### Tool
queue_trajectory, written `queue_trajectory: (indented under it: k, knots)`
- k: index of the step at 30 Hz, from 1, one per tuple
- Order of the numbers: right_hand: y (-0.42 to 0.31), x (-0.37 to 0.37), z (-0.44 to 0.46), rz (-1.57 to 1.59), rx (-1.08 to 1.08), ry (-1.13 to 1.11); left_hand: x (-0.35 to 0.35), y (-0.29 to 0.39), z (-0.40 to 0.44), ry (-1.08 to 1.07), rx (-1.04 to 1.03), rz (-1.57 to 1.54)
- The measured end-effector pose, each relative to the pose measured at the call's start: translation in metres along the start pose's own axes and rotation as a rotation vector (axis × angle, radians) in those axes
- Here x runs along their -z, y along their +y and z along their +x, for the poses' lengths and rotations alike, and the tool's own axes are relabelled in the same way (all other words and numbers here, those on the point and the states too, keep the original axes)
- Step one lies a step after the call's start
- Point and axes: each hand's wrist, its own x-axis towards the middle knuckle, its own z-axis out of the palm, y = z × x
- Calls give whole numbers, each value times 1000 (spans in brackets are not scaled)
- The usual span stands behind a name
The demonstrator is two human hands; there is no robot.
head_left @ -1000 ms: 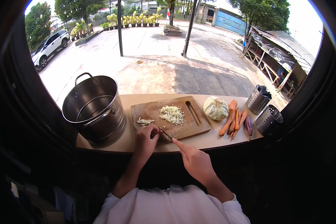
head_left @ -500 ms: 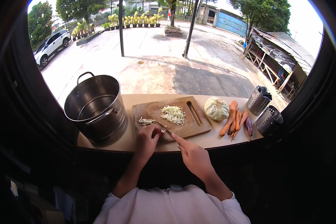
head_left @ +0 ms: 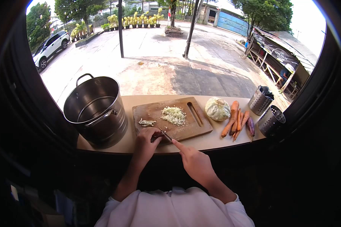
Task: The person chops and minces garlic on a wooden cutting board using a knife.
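My right hand (head_left: 196,162) grips a knife (head_left: 166,135), forefinger stretched along its back, the blade slanting up and left over the front of the wooden cutting board (head_left: 147,110). Close beside the blade, my left hand (head_left: 145,140) has its fingers curled down at the board's front edge. Whatever lies under those fingers is hidden. A mound of finely chopped pale cabbage (head_left: 173,115) sits in the middle of the board. Left of it, just beyond my left hand, is a small strip of pale trimmings (head_left: 146,123).
Left of the board stands a large steel pot (head_left: 106,126). To the right are a cabbage head (head_left: 217,109), several carrots (head_left: 236,120), a purple eggplant-like vegetable (head_left: 251,127) and two perforated metal holders (head_left: 272,122). All rest on a pale counter (head_left: 140,100).
The knife has drawn back slightly toward me and away from the pale trimmings. My left fingers have shifted a little down and left. The camera view has moved slightly.
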Motion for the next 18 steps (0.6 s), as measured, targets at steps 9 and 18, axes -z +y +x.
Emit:
queue_trajectory:
  k: [9,18]
  knots:
    - [-8,3,10,-29,-56,-61,1,3,0,75,5,-37]
    - [-3,1,15,18,-55,-57,-2,5,0,85,29,-19]
